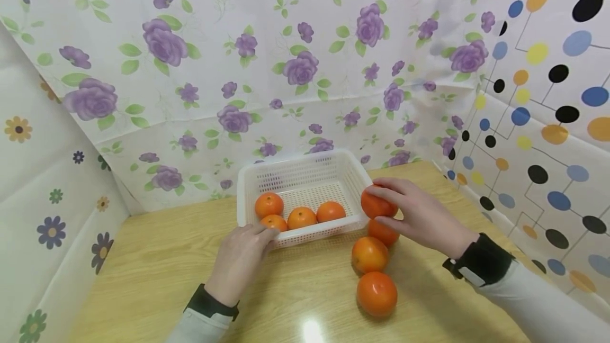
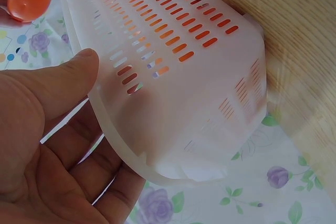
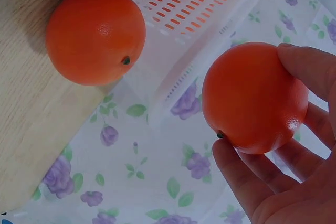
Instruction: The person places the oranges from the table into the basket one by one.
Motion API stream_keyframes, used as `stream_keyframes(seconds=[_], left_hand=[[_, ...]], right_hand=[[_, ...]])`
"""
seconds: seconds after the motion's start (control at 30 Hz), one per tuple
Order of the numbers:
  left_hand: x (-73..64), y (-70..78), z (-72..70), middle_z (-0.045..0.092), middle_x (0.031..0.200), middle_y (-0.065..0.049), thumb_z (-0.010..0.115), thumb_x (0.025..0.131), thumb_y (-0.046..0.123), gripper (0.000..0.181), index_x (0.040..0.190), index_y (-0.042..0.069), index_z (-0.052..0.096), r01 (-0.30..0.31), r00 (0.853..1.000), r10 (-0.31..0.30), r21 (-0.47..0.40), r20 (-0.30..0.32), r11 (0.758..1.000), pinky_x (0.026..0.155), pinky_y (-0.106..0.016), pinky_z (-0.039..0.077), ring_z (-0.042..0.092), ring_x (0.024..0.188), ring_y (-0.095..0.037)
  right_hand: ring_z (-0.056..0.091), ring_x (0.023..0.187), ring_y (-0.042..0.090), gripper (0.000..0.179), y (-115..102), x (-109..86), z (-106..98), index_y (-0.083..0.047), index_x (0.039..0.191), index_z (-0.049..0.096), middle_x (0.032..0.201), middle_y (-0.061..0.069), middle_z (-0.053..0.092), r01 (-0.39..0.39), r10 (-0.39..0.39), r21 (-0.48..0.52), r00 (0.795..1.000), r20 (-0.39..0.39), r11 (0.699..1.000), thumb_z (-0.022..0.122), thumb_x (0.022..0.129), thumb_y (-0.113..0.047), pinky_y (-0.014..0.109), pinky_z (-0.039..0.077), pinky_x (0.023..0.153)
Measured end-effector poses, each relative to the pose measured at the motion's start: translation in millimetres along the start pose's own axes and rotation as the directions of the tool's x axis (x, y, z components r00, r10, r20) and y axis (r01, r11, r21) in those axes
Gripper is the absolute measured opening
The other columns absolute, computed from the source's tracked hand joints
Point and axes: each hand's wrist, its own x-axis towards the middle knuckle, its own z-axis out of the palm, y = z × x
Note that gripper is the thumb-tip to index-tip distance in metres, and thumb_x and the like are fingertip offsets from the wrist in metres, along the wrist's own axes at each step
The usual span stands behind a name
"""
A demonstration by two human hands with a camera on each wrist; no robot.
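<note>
A white plastic basket [image 1: 312, 236] with slotted walls stands on the table, several oranges [image 1: 302, 218] lying along its near and left sides. My left hand [image 1: 244, 253] grips the rim at the near left corner; in the left wrist view the thumb [image 2: 84, 69] lies against the outer wall and the fingers curl past the rim. Up beside the basket's right end, my right hand [image 1: 412, 213] holds an orange [image 3: 254, 98] between thumb and fingers. Directly below it in the head view sits another orange [image 1: 383, 233], partly covered by the held one.
Two further oranges, a middle one [image 1: 369, 254] and a nearer one [image 1: 376, 294], continue the row on the wooden table [image 1: 157, 269] right of centre. Flower-patterned sheeting [image 1: 190, 105] rises behind the basket, and dotted sheeting [image 1: 548, 147] borders the right.
</note>
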Motion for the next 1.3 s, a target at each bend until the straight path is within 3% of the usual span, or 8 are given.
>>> stream_keyframes(seconds=[0.27,0.8,1.3], left_hand=[[0.2,1.0,-0.1,0.082,0.107,0.001,0.097,0.085,0.018,0.029,0.111,0.016,0.085,0.006,1.0,-0.006,-0.001,0.002,1.0,0.08,-0.038,0.062,0.076,0.09,-0.02],[0.5,0.5,-0.3,0.082,0.107,0.001,0.098,0.083,0.018,0.03,0.111,0.017,0.085,-0.002,1.0,0.002,0.001,-0.002,1.0,0.079,-0.038,0.062,0.076,0.09,-0.02],[0.5,0.2,0.5,0.082,0.107,0.001,0.098,0.083,0.019,0.032,0.112,0.017,0.085,0.011,1.0,-0.011,0.004,0.016,1.0,0.079,-0.038,0.062,0.075,0.09,-0.019]], right_hand=[[0.064,0.125,0.036,0.063,4,11.2,1,-0.014,0.149,0.068,0.153,0.016,0.059,0.029,-0.029,-0.003,0.999,-0.02,1.0,0.094,0.092,-0.016,0.055,0.062,0.099],[0.063,0.128,0.038,0.061,11,38.4,10,-0.013,0.151,0.067,0.154,0.018,0.058,-0.055,0.056,-0.011,0.996,0.064,0.998,0.091,0.096,-0.025,0.058,0.058,0.106],[0.066,0.12,0.038,0.059,24,61.7,28,-0.009,0.148,0.068,0.149,0.019,0.062,-0.051,0.051,-0.011,0.992,0.114,0.999,0.091,0.096,-0.024,0.056,0.058,0.105]])
